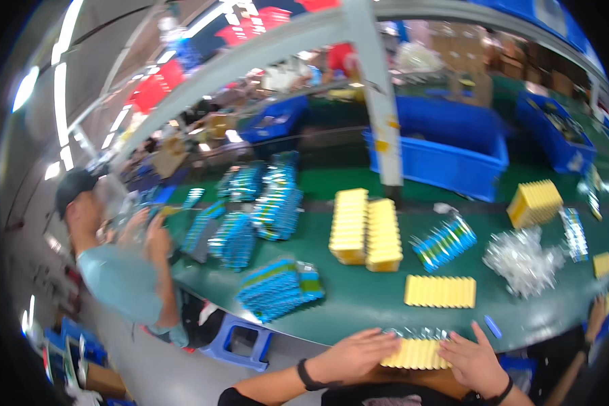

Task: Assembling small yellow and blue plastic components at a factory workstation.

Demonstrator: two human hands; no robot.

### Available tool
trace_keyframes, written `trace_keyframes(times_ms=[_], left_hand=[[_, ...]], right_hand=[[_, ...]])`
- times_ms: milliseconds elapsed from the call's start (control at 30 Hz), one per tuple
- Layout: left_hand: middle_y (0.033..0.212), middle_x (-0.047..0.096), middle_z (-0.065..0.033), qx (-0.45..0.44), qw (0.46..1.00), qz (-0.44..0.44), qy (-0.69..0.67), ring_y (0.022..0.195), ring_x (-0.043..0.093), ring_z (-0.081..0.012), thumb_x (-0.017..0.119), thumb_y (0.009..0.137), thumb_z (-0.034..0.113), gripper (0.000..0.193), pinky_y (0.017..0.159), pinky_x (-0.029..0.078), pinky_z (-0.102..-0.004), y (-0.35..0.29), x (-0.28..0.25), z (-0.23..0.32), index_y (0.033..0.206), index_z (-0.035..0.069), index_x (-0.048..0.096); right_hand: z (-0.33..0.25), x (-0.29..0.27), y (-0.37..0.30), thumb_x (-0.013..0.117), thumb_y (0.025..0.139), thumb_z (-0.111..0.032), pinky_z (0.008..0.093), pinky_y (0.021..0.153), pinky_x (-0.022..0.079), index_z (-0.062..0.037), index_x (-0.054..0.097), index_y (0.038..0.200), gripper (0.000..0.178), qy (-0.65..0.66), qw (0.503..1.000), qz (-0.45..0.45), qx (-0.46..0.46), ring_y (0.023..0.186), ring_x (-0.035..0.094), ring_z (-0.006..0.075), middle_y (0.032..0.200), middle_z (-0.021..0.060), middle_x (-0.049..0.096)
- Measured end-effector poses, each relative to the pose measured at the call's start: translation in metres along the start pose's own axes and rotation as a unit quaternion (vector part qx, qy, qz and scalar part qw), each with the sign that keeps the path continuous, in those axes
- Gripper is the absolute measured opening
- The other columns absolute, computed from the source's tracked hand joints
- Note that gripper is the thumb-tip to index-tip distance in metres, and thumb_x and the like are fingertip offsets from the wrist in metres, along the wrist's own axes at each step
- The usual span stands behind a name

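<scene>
At the table's near edge, my left hand [358,353] and my right hand [477,362] hold a yellow ridged block [416,355] between them, one at each end. Small clear shiny pieces [419,333] run along its far side; their kind is too blurred to tell. My right index finger points up, away from the block. Just beyond lies another yellow ridged block [440,291], flat on the green table [358,301]. A small blue stick-like piece [493,327] rests beside my right hand.
Yellow stacks [349,227] stand mid-table, another stack [535,203] at right. Blue packs [277,287] pile up left; one bundle [445,243] lies near clear plastic pieces [524,260]. Behind are a post [380,101] and blue bin [446,159]. A person [118,271] works at left, near a stool [240,344].
</scene>
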State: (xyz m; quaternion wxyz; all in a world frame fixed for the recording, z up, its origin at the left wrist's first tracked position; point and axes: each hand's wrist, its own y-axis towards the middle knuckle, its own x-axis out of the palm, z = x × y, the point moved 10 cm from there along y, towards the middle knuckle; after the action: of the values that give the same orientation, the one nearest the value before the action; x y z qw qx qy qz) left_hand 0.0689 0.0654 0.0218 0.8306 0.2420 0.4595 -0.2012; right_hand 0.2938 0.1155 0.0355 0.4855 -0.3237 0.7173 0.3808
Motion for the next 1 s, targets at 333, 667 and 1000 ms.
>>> trace_keyframes(times_ms=[333,667,1000], left_hand=[[0.132,0.073,-0.0102,-0.098,0.995,0.017,-0.001,0.125,0.069,-0.0343,0.096,0.079,0.043,0.067,0.108,0.051,-0.0495,0.05,-0.021,0.014,0.134,0.01,0.075],[0.137,0.065,-0.0141,-0.081,0.996,-0.016,0.031,0.127,0.064,-0.0354,0.085,0.079,0.017,0.063,0.105,0.054,-0.0479,0.124,0.031,0.068,0.138,0.002,0.069],[0.13,0.068,-0.015,-0.136,0.991,0.016,0.001,0.119,0.069,-0.0384,0.087,0.074,0.008,0.061,0.104,0.058,-0.0472,0.056,-0.019,0.013,0.134,0.005,0.071]], right_hand=[[0.084,-0.068,-0.022,0.087,0.088,-0.015,0.0478,0.094,0.055,-0.0052,0.077,0.115,0.03,0.067,0.962,0.171,0.203,0.105,0.07,0.0367,0.119,0.0132,0.076],[0.116,-0.032,-0.016,0.079,0.09,-0.005,0.0487,0.088,0.053,-0.0052,0.077,0.112,0.023,0.153,0.935,0.079,0.31,0.098,0.065,0.0395,0.102,0.0135,0.069],[0.073,-0.035,0.012,0.069,0.103,-0.011,0.0503,0.073,0.057,-0.0055,0.072,0.118,0.016,0.248,0.949,0.057,0.189,0.086,0.073,0.0417,0.097,0.0186,0.075]])
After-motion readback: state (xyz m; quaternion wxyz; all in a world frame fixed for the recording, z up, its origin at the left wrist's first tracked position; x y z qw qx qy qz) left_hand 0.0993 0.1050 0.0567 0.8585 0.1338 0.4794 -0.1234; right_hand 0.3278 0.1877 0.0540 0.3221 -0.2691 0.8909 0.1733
